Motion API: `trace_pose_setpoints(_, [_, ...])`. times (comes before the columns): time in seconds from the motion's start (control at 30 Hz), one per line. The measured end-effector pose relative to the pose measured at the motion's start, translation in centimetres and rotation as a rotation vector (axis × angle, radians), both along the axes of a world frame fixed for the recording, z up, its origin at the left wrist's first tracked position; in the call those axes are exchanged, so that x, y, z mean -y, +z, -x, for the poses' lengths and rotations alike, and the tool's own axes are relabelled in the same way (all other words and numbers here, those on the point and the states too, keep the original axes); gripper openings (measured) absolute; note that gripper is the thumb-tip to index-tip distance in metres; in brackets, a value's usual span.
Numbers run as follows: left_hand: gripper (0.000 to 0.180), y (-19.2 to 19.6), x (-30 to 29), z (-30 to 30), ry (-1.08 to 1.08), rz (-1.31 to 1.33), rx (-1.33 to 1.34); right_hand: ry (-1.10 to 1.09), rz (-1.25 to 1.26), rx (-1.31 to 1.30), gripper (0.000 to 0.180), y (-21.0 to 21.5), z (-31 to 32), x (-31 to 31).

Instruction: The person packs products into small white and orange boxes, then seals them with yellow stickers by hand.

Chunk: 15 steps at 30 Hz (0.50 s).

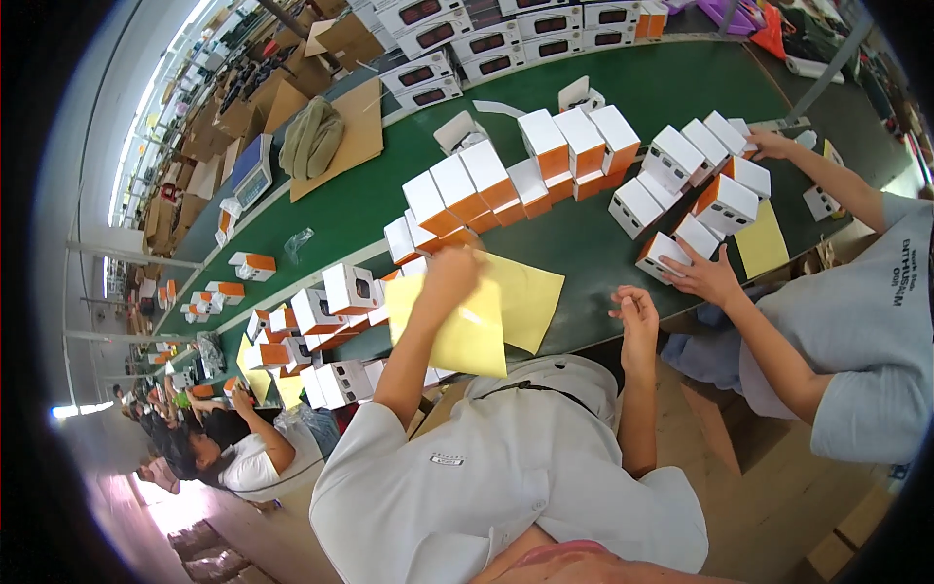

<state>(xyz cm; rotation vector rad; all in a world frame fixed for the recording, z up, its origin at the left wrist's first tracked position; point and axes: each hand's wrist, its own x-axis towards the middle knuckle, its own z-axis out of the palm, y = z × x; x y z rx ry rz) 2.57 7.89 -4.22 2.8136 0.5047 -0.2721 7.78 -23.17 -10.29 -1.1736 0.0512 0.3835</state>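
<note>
The left hand [453, 271] is raised from a bent elbow, fingers pinched on a yellow sheet [465, 326] that hangs over the near edge of the green table [584, 243]. The right hand [637, 310] hovers loosely curled, holding nothing (forearm upright), near orange-and-white boxes [486, 190]

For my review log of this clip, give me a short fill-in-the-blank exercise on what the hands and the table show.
1. The left hand holds up a sheet of ____ paper.
2. The right hand holds ____.
3. The table has a ____ top.
4. The small boxes on it are white and ____.

Missing words: yellow; nothing; green; orange
</note>
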Motion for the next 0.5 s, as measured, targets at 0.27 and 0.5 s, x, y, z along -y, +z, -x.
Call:
trace_pose_setpoints(0.27, [0.121, -2.0, -12.1, -2.4, 0.189, -0.062, 0.348, 0.038, 0.039, 0.129, 0.016, 1.5, -1.9, -1.4])
trace_pose_setpoints(0.5, [0.105, -1.4, -11.8, -1.5, 0.159, -0.007, 0.404, 0.024, 0.023, 0.197, 0.023, 0.9, -1.7, -2.1])
